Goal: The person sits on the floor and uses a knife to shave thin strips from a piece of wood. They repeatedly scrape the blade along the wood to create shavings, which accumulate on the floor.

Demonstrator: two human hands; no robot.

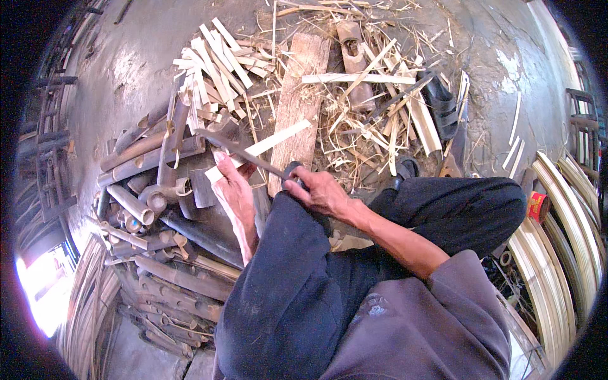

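From here I judge this as a shaving step: the right hand [326,195] is wrapped round a long, dark metal knife [244,154], which crosses a pale, flat bamboo strip [280,137] that the left hand [235,195] pinches, half-curled, at its near-left end. I'd want that pinch firm for the next stroke.
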